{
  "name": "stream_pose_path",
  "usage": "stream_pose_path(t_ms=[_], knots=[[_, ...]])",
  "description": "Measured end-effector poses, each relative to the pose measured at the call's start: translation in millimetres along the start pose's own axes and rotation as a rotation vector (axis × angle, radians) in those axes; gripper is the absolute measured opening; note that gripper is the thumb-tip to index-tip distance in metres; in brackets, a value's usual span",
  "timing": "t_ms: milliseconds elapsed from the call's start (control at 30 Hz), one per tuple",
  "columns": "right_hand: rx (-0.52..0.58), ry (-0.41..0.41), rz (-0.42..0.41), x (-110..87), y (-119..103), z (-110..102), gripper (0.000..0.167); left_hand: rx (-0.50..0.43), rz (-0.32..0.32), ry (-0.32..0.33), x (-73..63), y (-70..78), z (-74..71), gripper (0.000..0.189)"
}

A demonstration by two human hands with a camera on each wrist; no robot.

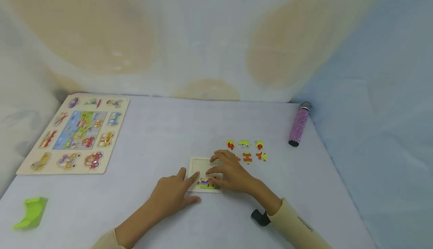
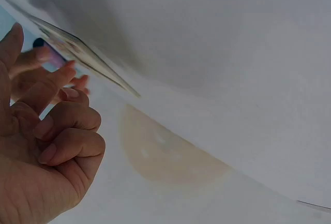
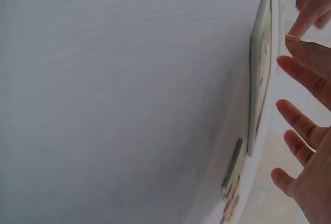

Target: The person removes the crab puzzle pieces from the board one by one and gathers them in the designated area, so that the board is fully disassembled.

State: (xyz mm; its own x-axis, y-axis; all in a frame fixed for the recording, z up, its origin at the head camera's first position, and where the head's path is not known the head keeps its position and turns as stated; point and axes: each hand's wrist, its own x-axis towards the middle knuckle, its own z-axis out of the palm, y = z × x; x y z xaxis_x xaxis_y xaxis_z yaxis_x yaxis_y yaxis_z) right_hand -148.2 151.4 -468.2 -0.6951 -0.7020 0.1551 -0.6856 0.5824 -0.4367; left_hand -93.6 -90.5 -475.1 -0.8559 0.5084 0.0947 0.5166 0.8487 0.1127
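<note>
A small square wooden puzzle tray (image 1: 191, 163) lies on the table in front of me. Colourful puzzle pieces (image 1: 205, 183) sit in its lower part, partly covered by the hands. My left hand (image 1: 170, 195) is at the tray's left side, its index finger stretched over the pieces. In the left wrist view, two fingers (image 2: 77, 144) of that hand are curled in toward the palm, with nothing in them. My right hand (image 1: 233, 173) hovers over the tray's right side, fingers spread; in the right wrist view its fingertips (image 3: 289, 107) are apart, holding nothing.
Several loose puzzle pieces (image 1: 247, 157) lie in two rows behind the right hand. A large wooden vehicle puzzle board (image 1: 113, 143) is at the left, above a green curved block (image 1: 32, 213). A glittery purple microphone (image 1: 300, 125) stands off right; a black object (image 1: 259, 217) lies beside the right sleeve.
</note>
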Motion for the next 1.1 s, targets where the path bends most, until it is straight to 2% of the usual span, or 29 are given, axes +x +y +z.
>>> stream_pose_path(t_ms=[67,167,300,500,700,900,1100], knots=[[0.035,-0.036,0.002,6.9,0.7,3.6,0.016,0.015,0.04,0.036,-9.0,13.8,-0.8,0.065],[0.062,-0.08,0.011,13.4,2.1,6.9,0.014,0.045,0.067,0.049,-21.3,29.8,0.1,0.059],[0.076,-0.1,0.015,16.6,2.4,7.3,0.014,0.093,0.067,0.055,-29.8,39.9,4.9,0.059],[0.061,-0.101,-0.002,21.2,0.7,5.8,0.012,0.112,0.069,0.07,-31.1,42.5,8.9,0.063],[0.065,-0.134,-0.01,24.6,0.8,7.8,0.011,0.075,0.048,0.029,-29.4,43.2,10.3,0.063],[0.156,-0.175,-0.009,27.4,3.2,11.8,0.012,0.067,0.025,-0.007,-31.2,44.2,11.7,0.061],[0.2,-0.176,-0.043,30.2,6.7,13.3,0.012,0.086,0.022,0.006,-32.6,45.7,12.8,0.059]])
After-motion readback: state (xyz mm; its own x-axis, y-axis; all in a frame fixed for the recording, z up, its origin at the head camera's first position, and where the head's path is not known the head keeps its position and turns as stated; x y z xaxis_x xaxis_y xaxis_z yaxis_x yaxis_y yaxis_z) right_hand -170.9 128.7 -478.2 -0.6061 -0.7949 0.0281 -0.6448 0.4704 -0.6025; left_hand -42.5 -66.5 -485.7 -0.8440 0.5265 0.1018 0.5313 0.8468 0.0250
